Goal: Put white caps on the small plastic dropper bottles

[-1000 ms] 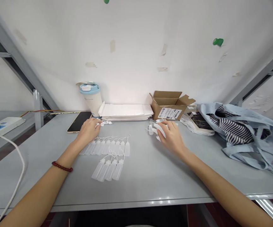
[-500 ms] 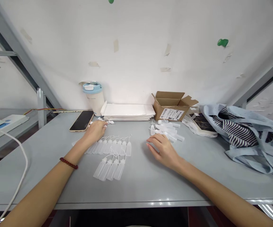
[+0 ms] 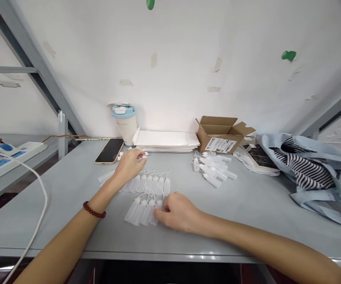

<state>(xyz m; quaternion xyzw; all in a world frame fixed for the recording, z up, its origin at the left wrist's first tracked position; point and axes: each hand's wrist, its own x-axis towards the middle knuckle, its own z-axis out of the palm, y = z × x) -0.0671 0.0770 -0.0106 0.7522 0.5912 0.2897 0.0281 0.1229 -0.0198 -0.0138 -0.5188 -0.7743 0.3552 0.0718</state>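
My left hand is over the small white pieces beside the phone, its fingers curled; what they hold, if anything, is too small to make out. My right hand is closed at the right end of a front row of small clear bottles, its fingertips at the rightmost bottle. A longer row of similar bottles with thin strings lies behind, partly under my left forearm. A loose pile of bottles lies in front of the cardboard box.
Along the wall stand a lidded cup, a stack of white sheets and an open cardboard box. A phone lies at left, a blue cloth bag at right. A white cable crosses the left side.
My right hand has moved left and nearer, from the pile to the front row, and closed. My left hand has shifted slightly right over the white pieces. The view has turned slightly left.
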